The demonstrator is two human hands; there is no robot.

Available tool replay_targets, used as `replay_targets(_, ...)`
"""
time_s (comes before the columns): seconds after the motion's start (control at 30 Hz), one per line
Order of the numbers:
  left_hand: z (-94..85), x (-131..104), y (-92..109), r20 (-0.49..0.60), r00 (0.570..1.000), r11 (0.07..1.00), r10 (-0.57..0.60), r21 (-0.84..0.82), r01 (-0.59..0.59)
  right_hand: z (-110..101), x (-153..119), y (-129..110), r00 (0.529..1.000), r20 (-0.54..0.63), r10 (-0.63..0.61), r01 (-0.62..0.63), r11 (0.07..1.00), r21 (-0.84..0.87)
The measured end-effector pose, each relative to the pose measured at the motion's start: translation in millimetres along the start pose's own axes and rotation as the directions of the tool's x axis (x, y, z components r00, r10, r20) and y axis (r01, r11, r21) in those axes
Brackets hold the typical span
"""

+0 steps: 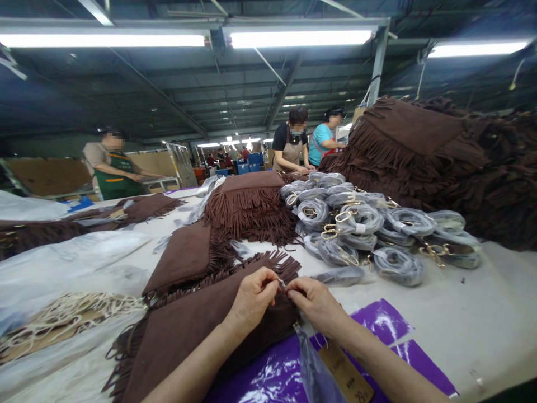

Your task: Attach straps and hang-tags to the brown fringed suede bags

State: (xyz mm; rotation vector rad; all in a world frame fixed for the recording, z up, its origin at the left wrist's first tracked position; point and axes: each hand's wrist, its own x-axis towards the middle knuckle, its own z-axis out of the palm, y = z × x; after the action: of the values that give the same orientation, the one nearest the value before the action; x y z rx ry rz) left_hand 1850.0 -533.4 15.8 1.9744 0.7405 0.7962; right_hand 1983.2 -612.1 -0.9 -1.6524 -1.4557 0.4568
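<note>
A brown fringed bag [197,313] lies flat on the table in front of me, its fringe toward the far and left edges. Over its right end, my left hand [257,294] and my right hand [310,296] meet with fingertips pinched. Between them is a small, pale, shiny piece, too small to name. Below my right hand hangs a brown card tag [346,372] beside a plastic-wrapped strip [314,364]. Shiny purple sheeting [264,372] lies under the bag's near right side.
Plastic-wrapped coiled straps [361,218] with gold clasps are heaped at the right, before a tall pile of fringed bags [419,134]. More fringed bags [247,201] lie ahead. White cords [84,313] and clear plastic [84,252] cover the left. Several people work beyond the table.
</note>
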Motion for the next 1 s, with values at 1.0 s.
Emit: replay_targets(1.0,14.9,10,9,0.329,0.908,0.802,-0.260,-0.450,0.393,-15,-18,3,1.000,-0.010,0.011,-0.012,0.992,-0.126)
